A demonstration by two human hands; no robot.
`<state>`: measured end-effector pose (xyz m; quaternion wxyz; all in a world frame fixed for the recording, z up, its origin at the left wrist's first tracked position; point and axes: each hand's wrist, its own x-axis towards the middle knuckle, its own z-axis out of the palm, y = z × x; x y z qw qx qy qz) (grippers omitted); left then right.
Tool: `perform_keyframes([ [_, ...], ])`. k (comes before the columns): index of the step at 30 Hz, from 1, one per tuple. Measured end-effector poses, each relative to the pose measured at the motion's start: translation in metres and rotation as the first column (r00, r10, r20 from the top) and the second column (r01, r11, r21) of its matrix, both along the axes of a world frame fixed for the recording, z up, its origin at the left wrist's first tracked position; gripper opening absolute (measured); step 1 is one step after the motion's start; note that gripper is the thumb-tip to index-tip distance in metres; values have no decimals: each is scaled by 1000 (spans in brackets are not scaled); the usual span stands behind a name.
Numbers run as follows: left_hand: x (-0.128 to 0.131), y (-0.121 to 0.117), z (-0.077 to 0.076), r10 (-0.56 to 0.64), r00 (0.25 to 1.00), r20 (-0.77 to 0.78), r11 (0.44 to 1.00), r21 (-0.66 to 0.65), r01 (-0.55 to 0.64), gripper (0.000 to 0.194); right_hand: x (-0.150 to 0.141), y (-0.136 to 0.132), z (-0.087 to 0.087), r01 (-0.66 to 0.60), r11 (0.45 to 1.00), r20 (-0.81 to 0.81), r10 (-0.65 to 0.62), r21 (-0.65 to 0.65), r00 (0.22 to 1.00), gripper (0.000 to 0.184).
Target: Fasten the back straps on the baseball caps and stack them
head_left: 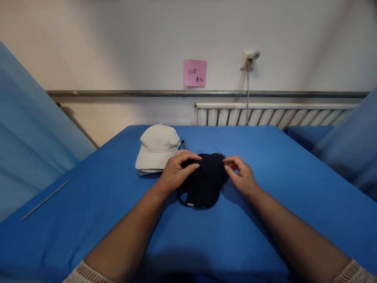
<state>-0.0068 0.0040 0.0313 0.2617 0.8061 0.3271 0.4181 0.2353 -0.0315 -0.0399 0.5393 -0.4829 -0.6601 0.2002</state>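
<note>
A dark navy or black cap (205, 182) lies on the blue cover in front of me, its strap with a small metal buckle at the lower left. My left hand (179, 169) is at the cap's upper left, thumb and fingers closed on the dark fabric. At the right edge, my right hand (240, 175) pinches the cap between thumb and fingertips. Just behind and left of it sits a pale cap (159, 143) with a small striped logo, with another brim showing beneath its own.
The caps lie on a table draped in a blue cover (112, 196). A thin stick (45, 200) lies at the left. Blue curtains (32, 129) hang on both sides. Along the wall are a pipe (132, 93), a radiator (277, 114), a pink note (194, 73) and a plugged socket (247, 61).
</note>
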Motion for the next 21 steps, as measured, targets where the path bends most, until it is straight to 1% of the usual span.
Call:
perform_keyframes([
  [1,-1,0,1,11,1000,-15,1000,25,-10,18,3,4,-3,25,999,32,-26,34,999,23],
  [3,-1,1,1,25,999,-43,996,86,-22,18,8,11,-7,-11,997,127,2,71,992,36],
  [5,-1,1,1,35,997,-70,987,157,-24,18,10,14,-10,-62,995,208,45,74,977,42],
  [6,-1,1,1,43,996,-84,981,194,-26,19,11,15,-12,-54,996,232,37,64,972,43],
  [7,-1,1,1,56,994,-96,973,229,-33,19,12,17,-14,-9,999,238,-3,47,971,43],
  [9,-2,1,2,97,989,-113,958,280,-62,21,14,20,-20,159,987,207,-150,-28,967,42],
  [10,-2,1,2,117,986,-117,952,295,-78,21,16,23,-24,240,966,177,-222,-90,959,44],
  [11,-3,1,2,131,984,-119,948,304,-90,22,18,26,-29,297,941,140,-276,-162,951,46],
  [12,-3,2,3,138,983,-122,946,309,-94,22,21,30,-34,318,918,97,-303,-236,948,49],
  [14,-4,2,2,133,983,-124,946,313,-89,22,25,38,-42,278,895,7,-294,-347,956,54],
  [15,-3,1,2,129,984,-122,945,314,-85,22,26,41,-45,245,893,-33,-277,-378,960,56],
  [17,-3,1,1,130,985,-114,944,319,-87,22,26,46,-48,192,896,-92,-248,-400,964,58],
  [19,-3,0,0,145,983,-112,939,329,-101,22,24,48,-46,162,902,-126,-229,-401,965,58],
  [21,-3,1,0,169,978,-123,931,346,-118,23,23,47,-40,159,889,-153,-245,-429,957,55],
])
